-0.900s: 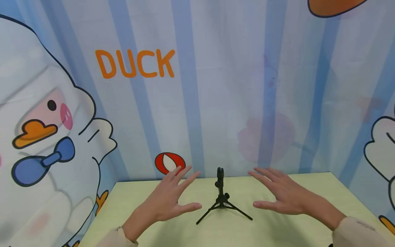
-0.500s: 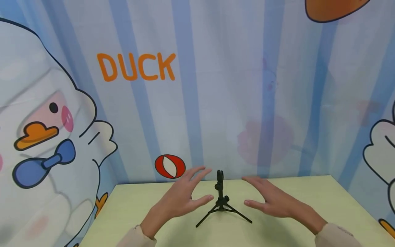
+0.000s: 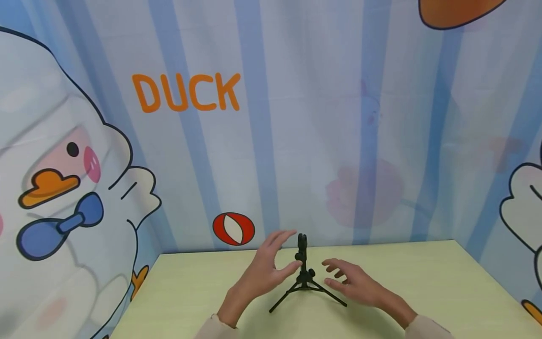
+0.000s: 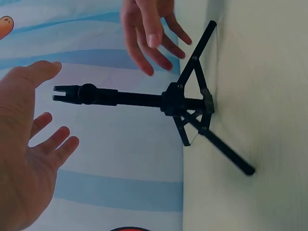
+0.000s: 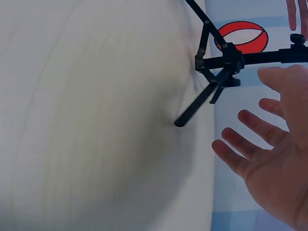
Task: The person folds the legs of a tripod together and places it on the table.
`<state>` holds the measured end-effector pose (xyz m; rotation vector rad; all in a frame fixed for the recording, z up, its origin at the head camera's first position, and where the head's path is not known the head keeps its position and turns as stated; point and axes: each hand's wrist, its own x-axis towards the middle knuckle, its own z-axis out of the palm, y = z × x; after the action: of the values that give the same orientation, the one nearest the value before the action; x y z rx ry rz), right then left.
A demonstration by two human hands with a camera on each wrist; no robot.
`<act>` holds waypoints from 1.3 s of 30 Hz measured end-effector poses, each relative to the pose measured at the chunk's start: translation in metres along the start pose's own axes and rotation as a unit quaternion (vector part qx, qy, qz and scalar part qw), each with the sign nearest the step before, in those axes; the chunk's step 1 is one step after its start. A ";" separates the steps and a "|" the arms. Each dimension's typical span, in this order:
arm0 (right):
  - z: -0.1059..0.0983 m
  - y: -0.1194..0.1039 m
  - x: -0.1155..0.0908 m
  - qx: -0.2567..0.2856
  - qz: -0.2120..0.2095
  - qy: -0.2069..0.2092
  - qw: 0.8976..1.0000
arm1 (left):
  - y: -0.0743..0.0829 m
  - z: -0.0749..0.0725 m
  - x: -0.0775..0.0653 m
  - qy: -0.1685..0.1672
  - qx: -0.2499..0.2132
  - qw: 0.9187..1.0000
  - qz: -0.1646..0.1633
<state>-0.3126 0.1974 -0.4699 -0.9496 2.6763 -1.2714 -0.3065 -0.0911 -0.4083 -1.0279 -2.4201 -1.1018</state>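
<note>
Black tripod [image 3: 304, 278] stands upright near the middle of the table [image 3: 195, 278], legs splayed, two of them angled toward the person, forked tip up, knobs on the post and at the hub. Left hand [image 3: 263, 269] is raised on its left side, forearm slanting in from the lower left, thumb and fingers well apart around an unfilled gap. From the head its thumb overlaps the post; the left wrist view shows the thumb just beside the fork, with a gap. Right hand [image 3: 359, 285] is on the other side, lower, forearm from the lower right, fingers slightly bent and spread, thumb apart below them. Right wrist view has its thumb near the post, not touching. Neither hand grips anything. Pale sleeves [image 3: 217, 327] end at both wrists. Behind the table hangs a blue-striped curtain [image 3: 315, 122], printed with orange DUCK lettering [image 3: 205, 106], a red-and-white ball [image 3: 234, 229] and, at left, a big white duck [image 3: 114, 207].
</note>
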 end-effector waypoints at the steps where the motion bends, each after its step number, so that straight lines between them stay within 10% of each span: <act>1: 0.003 0.003 0.001 0.006 0.001 -0.001 1.000 | -0.001 0.003 0.000 0.006 -0.010 1.000 -0.001; 19: 0.029 0.014 0.011 0.087 0.047 -0.020 0.995 | -0.011 0.035 0.011 0.049 -0.107 0.993 0.013; 39: 0.012 0.029 0.019 0.277 0.097 -0.179 0.939 | -0.011 0.032 0.019 0.020 -0.101 0.995 0.003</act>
<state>-0.3398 0.1928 -0.4946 -0.7256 1.9222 -1.5082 -0.3265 -0.0630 -0.4256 -1.0614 -2.3089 -1.3729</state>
